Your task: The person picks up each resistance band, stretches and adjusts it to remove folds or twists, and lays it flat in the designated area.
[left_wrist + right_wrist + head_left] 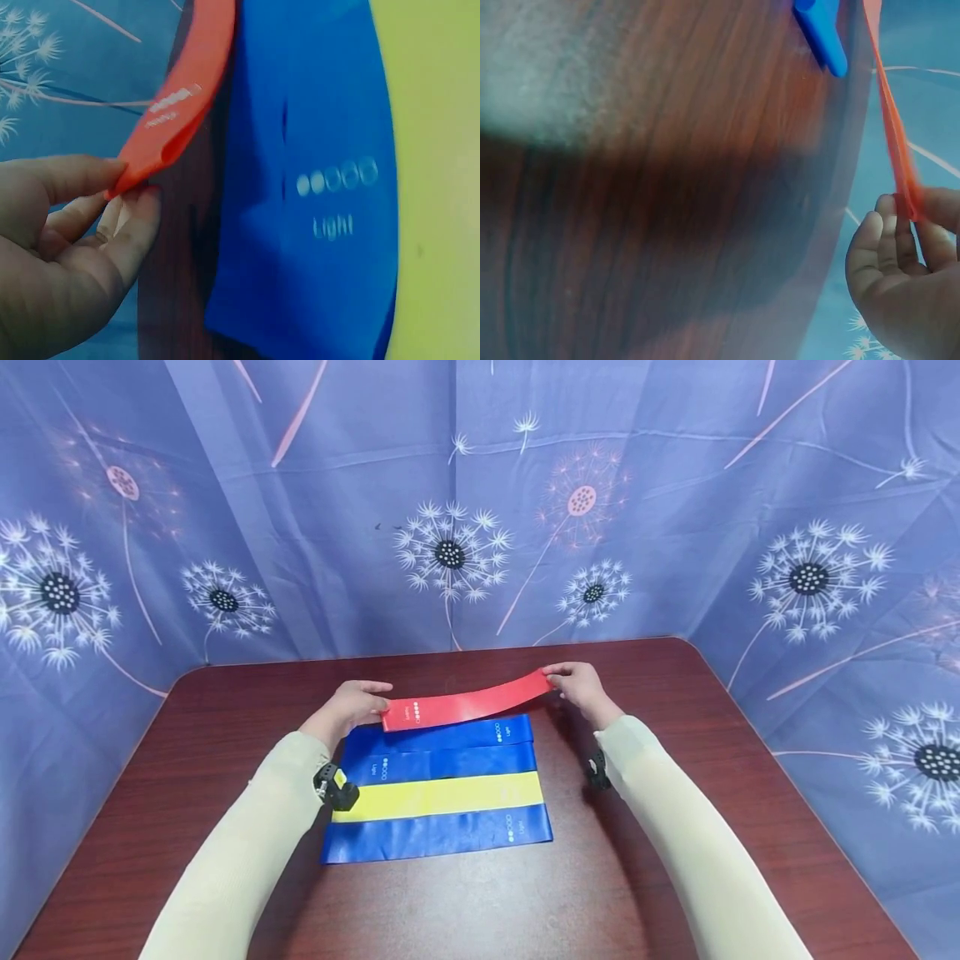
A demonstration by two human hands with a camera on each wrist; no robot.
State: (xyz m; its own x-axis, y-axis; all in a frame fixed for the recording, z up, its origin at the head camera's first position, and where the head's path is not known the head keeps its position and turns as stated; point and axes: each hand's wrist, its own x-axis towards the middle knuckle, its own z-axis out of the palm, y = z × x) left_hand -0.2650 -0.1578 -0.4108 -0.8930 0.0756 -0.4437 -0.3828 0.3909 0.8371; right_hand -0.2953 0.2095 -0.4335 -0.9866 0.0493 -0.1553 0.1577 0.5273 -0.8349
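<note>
A red resistance band printed with white text and dots is stretched between both hands at the far side of the table. My left hand pinches its left end between thumb and fingers, as the left wrist view also shows. The right end is pinched by my right hand, held a little higher, so the band slopes up to the right and sags slightly. Just nearer than it lie blue bands marked "Light", a yellow band and another blue band, side by side in a row.
The dark red wooden table ends at a rounded far edge. Behind and beside it hangs a blue curtain with a dandelion print. Black wrist straps sit on both forearms.
</note>
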